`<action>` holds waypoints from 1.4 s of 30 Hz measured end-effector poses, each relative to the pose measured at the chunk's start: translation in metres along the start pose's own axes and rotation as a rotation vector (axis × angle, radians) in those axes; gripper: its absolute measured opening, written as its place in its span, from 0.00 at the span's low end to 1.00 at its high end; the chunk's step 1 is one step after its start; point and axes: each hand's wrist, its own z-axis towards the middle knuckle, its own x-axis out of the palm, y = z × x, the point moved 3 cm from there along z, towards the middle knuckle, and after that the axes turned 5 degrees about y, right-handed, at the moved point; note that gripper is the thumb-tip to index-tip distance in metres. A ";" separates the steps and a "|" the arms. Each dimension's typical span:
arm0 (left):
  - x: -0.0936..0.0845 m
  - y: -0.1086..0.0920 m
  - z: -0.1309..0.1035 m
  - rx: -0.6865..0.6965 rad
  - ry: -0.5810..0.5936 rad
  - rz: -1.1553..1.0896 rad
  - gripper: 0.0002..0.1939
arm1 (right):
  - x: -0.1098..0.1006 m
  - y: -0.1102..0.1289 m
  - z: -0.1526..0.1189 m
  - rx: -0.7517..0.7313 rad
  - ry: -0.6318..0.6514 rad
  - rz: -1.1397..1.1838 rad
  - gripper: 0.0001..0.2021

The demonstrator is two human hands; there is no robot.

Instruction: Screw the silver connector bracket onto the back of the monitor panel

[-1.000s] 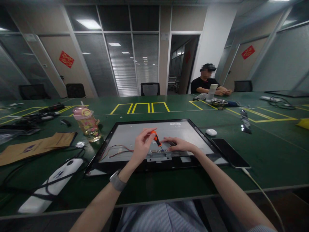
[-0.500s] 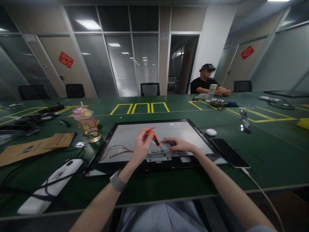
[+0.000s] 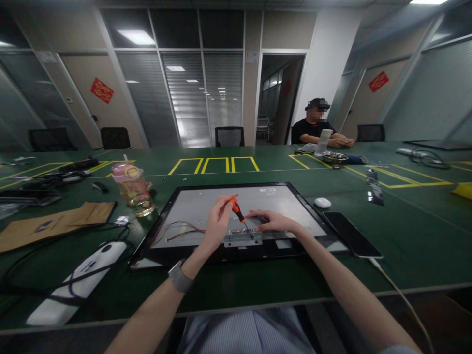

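Observation:
A display panel (image 3: 195, 201) with a black frame and grey back lies on the green table in front of me. My left hand (image 3: 218, 220) grips the orange and black screwdriver (image 3: 237, 210) near the top of its handle. The shaft slants down to the right, its tip at a metal bracket (image 3: 241, 239) along the panel's near edge. My right hand (image 3: 275, 221) rests on the panel beside the bracket, fingertips near the screwdriver tip; whether it holds a small part is hidden. Thin wires (image 3: 180, 225) lie on the panel to the left.
To the left are a pink-lidded bottle (image 3: 133, 191), a brown paper bag (image 3: 55, 226) and a white power strip (image 3: 79, 282) with black cables. A phone (image 3: 352, 233) on a cable and a white case (image 3: 322, 202) lie right. Across the table sits a person (image 3: 313, 129).
The screwdriver handle has shifted very slightly to the right and turned in my left hand. My right hand stays in nearly the same place.

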 end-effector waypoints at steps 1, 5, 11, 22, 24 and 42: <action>0.000 0.001 0.000 -0.017 0.008 -0.027 0.15 | 0.000 0.001 0.000 -0.002 0.002 0.000 0.31; 0.000 0.002 0.001 -0.034 0.017 -0.073 0.15 | 0.000 0.003 -0.001 0.000 0.001 0.000 0.30; -0.002 -0.001 0.001 0.032 -0.042 0.032 0.11 | 0.000 0.001 -0.001 -0.002 -0.008 0.009 0.31; -0.001 0.010 0.003 -0.048 0.098 -0.195 0.16 | -0.001 0.007 -0.002 0.034 0.011 -0.019 0.32; -0.001 0.008 0.003 -0.033 0.116 -0.165 0.17 | -0.001 0.005 -0.002 0.028 0.007 -0.011 0.32; -0.002 -0.002 -0.001 0.095 -0.003 0.146 0.12 | 0.000 -0.003 0.000 0.011 0.000 -0.009 0.34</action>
